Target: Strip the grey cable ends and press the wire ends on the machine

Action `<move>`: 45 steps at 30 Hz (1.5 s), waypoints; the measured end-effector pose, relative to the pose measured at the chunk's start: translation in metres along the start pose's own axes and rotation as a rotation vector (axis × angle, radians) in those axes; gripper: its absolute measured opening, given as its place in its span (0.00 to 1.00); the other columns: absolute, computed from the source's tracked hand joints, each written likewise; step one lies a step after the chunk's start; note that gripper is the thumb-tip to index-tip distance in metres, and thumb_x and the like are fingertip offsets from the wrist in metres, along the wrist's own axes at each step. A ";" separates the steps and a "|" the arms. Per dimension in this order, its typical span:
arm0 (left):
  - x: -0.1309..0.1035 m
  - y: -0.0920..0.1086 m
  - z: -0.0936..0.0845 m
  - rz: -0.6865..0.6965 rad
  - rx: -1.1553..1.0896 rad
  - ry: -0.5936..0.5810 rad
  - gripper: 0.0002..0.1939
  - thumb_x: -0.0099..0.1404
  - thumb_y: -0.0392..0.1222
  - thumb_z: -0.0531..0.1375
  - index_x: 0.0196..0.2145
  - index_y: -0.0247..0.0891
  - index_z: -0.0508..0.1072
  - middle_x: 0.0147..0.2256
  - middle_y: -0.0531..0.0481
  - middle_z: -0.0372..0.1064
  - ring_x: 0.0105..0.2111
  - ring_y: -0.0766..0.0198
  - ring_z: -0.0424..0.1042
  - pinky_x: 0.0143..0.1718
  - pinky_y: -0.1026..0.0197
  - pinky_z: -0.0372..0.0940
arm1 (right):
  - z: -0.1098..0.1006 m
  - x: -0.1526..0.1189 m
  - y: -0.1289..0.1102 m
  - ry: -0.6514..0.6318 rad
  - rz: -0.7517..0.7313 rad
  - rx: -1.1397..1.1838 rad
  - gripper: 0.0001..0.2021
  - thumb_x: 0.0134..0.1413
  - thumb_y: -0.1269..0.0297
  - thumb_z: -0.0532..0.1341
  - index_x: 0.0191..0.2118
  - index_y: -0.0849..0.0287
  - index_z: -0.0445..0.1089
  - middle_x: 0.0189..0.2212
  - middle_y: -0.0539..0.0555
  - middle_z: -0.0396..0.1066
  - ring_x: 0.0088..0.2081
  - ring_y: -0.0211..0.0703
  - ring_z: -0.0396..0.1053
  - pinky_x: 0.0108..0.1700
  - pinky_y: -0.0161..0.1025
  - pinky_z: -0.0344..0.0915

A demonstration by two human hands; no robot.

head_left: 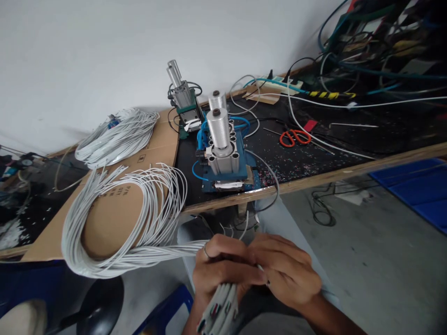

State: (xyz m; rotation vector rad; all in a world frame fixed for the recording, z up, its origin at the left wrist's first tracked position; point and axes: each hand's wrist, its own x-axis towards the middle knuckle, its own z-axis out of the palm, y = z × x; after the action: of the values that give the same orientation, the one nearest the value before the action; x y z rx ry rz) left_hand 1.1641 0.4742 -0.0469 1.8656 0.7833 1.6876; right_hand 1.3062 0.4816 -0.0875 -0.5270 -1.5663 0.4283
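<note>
Head view: left hand (225, 265) clenched around cables (220, 307), right fingers (279, 267) curled close beside.

Plain white wall (104, 51), grey floor (370, 260)

You have a gap over the bench (391, 136) between the front press (222, 149) and the scissors (295, 138), with a grey cable (278, 186) looping down beside it. Leftward, the wires (167, 251) block you; the white cable (296, 121) crosses just beyond the scissors.
</note>
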 end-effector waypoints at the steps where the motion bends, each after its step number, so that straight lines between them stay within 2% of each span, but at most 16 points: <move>1: 0.001 0.000 0.001 0.011 0.004 -0.001 0.08 0.66 0.40 0.67 0.29 0.37 0.78 0.30 0.54 0.72 0.25 0.72 0.72 0.26 0.71 0.68 | 0.000 0.001 0.000 0.000 -0.008 0.008 0.09 0.65 0.76 0.59 0.44 0.61 0.76 0.28 0.55 0.79 0.31 0.42 0.78 0.34 0.37 0.76; 7: 0.002 0.000 0.001 0.025 0.015 -0.034 0.07 0.67 0.39 0.67 0.30 0.38 0.77 0.31 0.56 0.70 0.26 0.74 0.71 0.27 0.72 0.66 | 0.002 0.005 -0.002 -0.002 0.001 0.048 0.09 0.66 0.75 0.58 0.44 0.61 0.75 0.29 0.56 0.79 0.30 0.42 0.77 0.32 0.37 0.75; 10: -0.003 -0.002 -0.001 -0.076 0.024 -0.084 0.07 0.67 0.44 0.67 0.34 0.39 0.78 0.32 0.55 0.69 0.28 0.72 0.70 0.30 0.70 0.65 | -0.001 -0.003 -0.004 0.000 0.095 0.024 0.08 0.66 0.74 0.58 0.43 0.58 0.75 0.29 0.54 0.78 0.29 0.40 0.77 0.32 0.35 0.74; 12: -0.009 -0.006 0.000 -0.237 -0.018 -0.116 0.12 0.67 0.52 0.64 0.41 0.41 0.78 0.34 0.52 0.68 0.34 0.65 0.70 0.35 0.65 0.65 | -0.005 -0.018 0.001 0.036 0.328 0.005 0.07 0.67 0.71 0.59 0.39 0.57 0.75 0.24 0.49 0.75 0.23 0.37 0.74 0.27 0.31 0.70; 14: -0.016 -0.014 0.003 -0.425 -0.113 -0.126 0.17 0.69 0.56 0.60 0.46 0.42 0.76 0.38 0.47 0.68 0.38 0.60 0.69 0.38 0.61 0.64 | -0.013 -0.039 0.013 0.068 0.679 -0.008 0.09 0.67 0.64 0.60 0.33 0.57 0.73 0.19 0.46 0.71 0.18 0.34 0.69 0.22 0.29 0.66; 17: -0.026 -0.026 0.009 -0.658 -0.218 -0.129 0.13 0.73 0.51 0.56 0.38 0.39 0.73 0.35 0.49 0.64 0.33 0.64 0.64 0.33 0.62 0.59 | -0.030 -0.068 0.035 -0.091 1.067 -0.042 0.24 0.64 0.45 0.58 0.24 0.59 0.69 0.18 0.51 0.71 0.19 0.39 0.70 0.22 0.34 0.67; 19: -0.029 -0.032 0.013 -0.755 -0.226 -0.142 0.14 0.74 0.49 0.56 0.34 0.38 0.69 0.30 0.53 0.60 0.28 0.68 0.59 0.30 0.64 0.56 | -0.041 -0.075 0.041 -0.192 1.171 -0.094 0.28 0.61 0.39 0.56 0.21 0.58 0.67 0.14 0.50 0.68 0.15 0.39 0.65 0.19 0.35 0.62; 20: -0.030 -0.034 0.014 -0.787 -0.223 -0.147 0.14 0.75 0.49 0.55 0.34 0.38 0.68 0.28 0.55 0.58 0.26 0.68 0.58 0.28 0.64 0.55 | -0.045 -0.073 0.040 -0.194 1.150 -0.142 0.28 0.61 0.40 0.56 0.20 0.58 0.66 0.14 0.49 0.65 0.15 0.38 0.63 0.19 0.34 0.60; 22: -0.030 -0.034 0.017 -0.820 -0.214 -0.165 0.13 0.74 0.50 0.56 0.36 0.38 0.68 0.27 0.56 0.58 0.25 0.69 0.57 0.27 0.65 0.54 | -0.049 -0.057 0.030 -0.139 0.980 -0.256 0.24 0.64 0.47 0.57 0.20 0.57 0.65 0.15 0.48 0.63 0.19 0.38 0.64 0.23 0.34 0.61; 25: -0.029 -0.030 0.019 -0.829 -0.207 -0.187 0.14 0.73 0.51 0.57 0.39 0.37 0.71 0.27 0.56 0.60 0.25 0.69 0.58 0.27 0.65 0.55 | -0.044 -0.021 0.008 -0.163 0.747 -0.130 0.11 0.66 0.58 0.59 0.37 0.57 0.74 0.28 0.51 0.72 0.28 0.39 0.71 0.31 0.34 0.66; 28: -0.030 -0.026 0.020 -0.826 -0.203 -0.150 0.15 0.73 0.51 0.57 0.44 0.36 0.73 0.29 0.54 0.63 0.25 0.68 0.60 0.28 0.65 0.58 | -0.032 0.001 -0.001 -0.181 0.625 -0.065 0.09 0.65 0.65 0.61 0.33 0.56 0.75 0.30 0.51 0.72 0.30 0.38 0.71 0.33 0.32 0.66; 32: -0.031 -0.023 0.018 -0.772 -0.087 -0.045 0.14 0.74 0.50 0.56 0.44 0.38 0.74 0.37 0.48 0.71 0.36 0.62 0.67 0.41 0.62 0.62 | -0.014 -0.005 0.002 -0.020 0.624 0.023 0.08 0.64 0.66 0.62 0.32 0.56 0.74 0.32 0.52 0.73 0.28 0.37 0.72 0.29 0.31 0.67; 35: -0.027 -0.022 0.015 -0.741 -0.121 -0.066 0.12 0.75 0.49 0.54 0.42 0.40 0.73 0.36 0.51 0.70 0.35 0.64 0.67 0.40 0.64 0.63 | -0.004 -0.014 0.003 0.125 0.713 0.189 0.09 0.66 0.62 0.60 0.34 0.57 0.73 0.25 0.48 0.71 0.20 0.34 0.67 0.22 0.29 0.65; 37: -0.024 -0.023 0.014 -0.747 -0.240 -0.123 0.08 0.74 0.47 0.57 0.43 0.41 0.72 0.34 0.53 0.68 0.31 0.66 0.66 0.36 0.65 0.64 | 0.000 -0.015 0.001 0.139 0.754 0.244 0.11 0.66 0.61 0.60 0.32 0.57 0.72 0.19 0.46 0.67 0.17 0.33 0.65 0.20 0.28 0.62; 40: -0.028 -0.025 0.014 -0.735 -0.348 -0.150 0.07 0.71 0.45 0.61 0.45 0.42 0.71 0.36 0.52 0.67 0.30 0.66 0.67 0.32 0.64 0.66 | 0.002 -0.011 -0.001 0.094 0.744 0.216 0.10 0.64 0.62 0.61 0.30 0.58 0.72 0.18 0.45 0.66 0.17 0.33 0.64 0.20 0.28 0.61; 45: -0.045 -0.027 0.012 -0.715 -0.156 0.004 0.21 0.63 0.53 0.67 0.50 0.40 0.73 0.46 0.40 0.72 0.44 0.52 0.72 0.43 0.56 0.69 | 0.006 -0.006 -0.005 0.167 0.708 0.054 0.09 0.62 0.63 0.63 0.30 0.57 0.73 0.20 0.46 0.67 0.21 0.35 0.65 0.23 0.29 0.61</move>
State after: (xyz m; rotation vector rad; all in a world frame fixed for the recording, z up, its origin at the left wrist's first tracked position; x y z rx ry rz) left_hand 1.1709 0.4622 -0.0991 1.2540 1.1146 1.2433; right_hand 1.2995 0.4743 -0.0895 -1.0496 -1.1689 0.9315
